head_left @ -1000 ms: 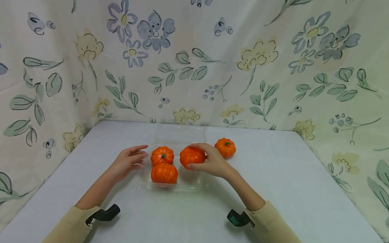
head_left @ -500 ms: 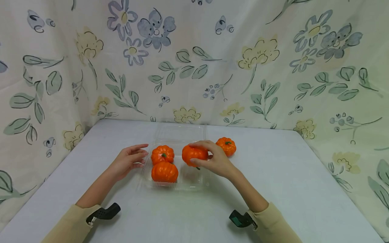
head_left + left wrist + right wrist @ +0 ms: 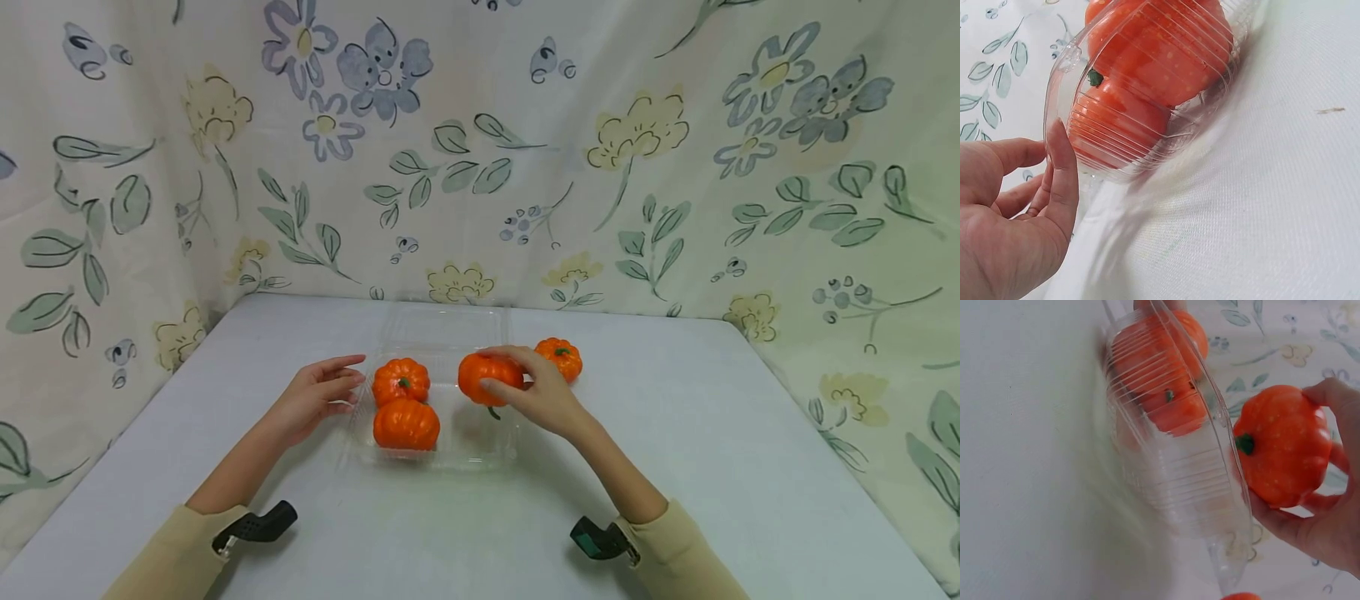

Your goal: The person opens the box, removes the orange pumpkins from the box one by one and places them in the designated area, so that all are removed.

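Pumpkin (image 3: 476,377) above right side of box (image 3: 472,460), stem (image 3: 493,412) tilted down; I have it gripped in right hand (image 3: 546,398), presumably against slipping. Left hand (image 3: 318,396) relaxed, holding nothing, at box's left rim, perhaps steadying. Rear pumpkin (image 3: 400,382) and front pumpkin (image 3: 407,425) inside, touching; fourth pumpkin (image 3: 561,357) on counter (image 3: 712,433).

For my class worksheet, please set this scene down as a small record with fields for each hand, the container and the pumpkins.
Right hand: grips a raised pumpkin above the container's right half
Left hand: at the container's left edge
Container: clear plastic, lid open on the far side
Inside, left half: far pumpkin, near pumpkin
On table: fourth pumpkin, beyond the right hand
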`<state>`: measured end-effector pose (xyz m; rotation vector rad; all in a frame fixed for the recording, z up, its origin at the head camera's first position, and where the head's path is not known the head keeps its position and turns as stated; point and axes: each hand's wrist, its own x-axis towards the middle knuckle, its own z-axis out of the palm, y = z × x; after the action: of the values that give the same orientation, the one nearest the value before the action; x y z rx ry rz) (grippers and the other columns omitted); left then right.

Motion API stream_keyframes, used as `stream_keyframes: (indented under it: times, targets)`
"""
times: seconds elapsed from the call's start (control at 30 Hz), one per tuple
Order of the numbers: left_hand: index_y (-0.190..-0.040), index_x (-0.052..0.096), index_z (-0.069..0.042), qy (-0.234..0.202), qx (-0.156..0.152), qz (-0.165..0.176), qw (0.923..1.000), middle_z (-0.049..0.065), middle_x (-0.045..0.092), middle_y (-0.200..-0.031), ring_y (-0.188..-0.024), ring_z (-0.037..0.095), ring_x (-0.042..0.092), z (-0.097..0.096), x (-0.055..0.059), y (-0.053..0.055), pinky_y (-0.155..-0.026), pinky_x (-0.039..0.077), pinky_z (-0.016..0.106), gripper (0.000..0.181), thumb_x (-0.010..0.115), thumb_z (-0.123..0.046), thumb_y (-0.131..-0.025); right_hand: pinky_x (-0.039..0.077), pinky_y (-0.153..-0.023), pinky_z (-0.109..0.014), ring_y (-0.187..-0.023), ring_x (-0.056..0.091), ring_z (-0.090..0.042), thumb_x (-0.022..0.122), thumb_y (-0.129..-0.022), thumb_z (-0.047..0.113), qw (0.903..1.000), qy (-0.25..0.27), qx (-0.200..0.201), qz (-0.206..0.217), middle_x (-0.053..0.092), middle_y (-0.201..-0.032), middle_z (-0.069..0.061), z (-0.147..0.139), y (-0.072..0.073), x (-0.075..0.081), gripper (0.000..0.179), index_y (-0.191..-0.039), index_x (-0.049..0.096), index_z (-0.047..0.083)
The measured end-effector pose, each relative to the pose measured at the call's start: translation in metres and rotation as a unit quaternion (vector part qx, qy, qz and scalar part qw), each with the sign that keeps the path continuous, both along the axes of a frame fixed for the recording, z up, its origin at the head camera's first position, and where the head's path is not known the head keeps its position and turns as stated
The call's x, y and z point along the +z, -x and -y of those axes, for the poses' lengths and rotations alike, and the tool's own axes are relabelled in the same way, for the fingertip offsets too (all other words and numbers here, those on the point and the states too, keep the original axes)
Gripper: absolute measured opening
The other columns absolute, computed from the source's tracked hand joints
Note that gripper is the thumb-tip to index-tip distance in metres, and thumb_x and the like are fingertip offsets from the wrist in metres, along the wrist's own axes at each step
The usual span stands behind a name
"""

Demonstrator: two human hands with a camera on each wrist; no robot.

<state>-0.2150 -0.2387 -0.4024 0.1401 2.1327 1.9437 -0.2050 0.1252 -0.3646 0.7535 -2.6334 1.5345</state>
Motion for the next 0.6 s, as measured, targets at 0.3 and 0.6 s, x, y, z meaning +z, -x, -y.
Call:
stream_keyframes:
  times: [0.3, 0.6]
  targets:
    - [-0.161, 0.031, 0.007, -0.003, -0.004, 0.001, 1.0, -0.001, 0.064, -0.111, -0.083, 0.01, 0.062, 0.001, -0.001, 0.001, -0.077, 0.06, 0.021, 0.061, 0.056, -0.017, -0.11, 0.057, -0.101, -0.049, -0.131, 0.057, -0.032, 0.067, -0.104, 0.025, 0.9999, 0.004, -0.01, -0.004, 0.064, -0.145, -0.009, -0.006, 0.002, 0.002, 0.04, -0.143, 0.066, 0.015]
    - [-0.161, 0.031, 0.007, -0.001, -0.002, 0.002, 1.0, 0.0, 0.064, -0.112, -0.083, 0.01, 0.061, 0.0, 0.001, 0.0, -0.077, 0.06, 0.02, 0.061, 0.056, -0.017, -0.11, 0.058, -0.091, -0.04, -0.117, 0.061, -0.032, 0.062, -0.107, 0.033, 0.9994, -0.009, -0.017, 0.027, 0.066, -0.137, -0.012, -0.019, 0.005, 0.011, 0.039, -0.144, 0.065, 0.018]
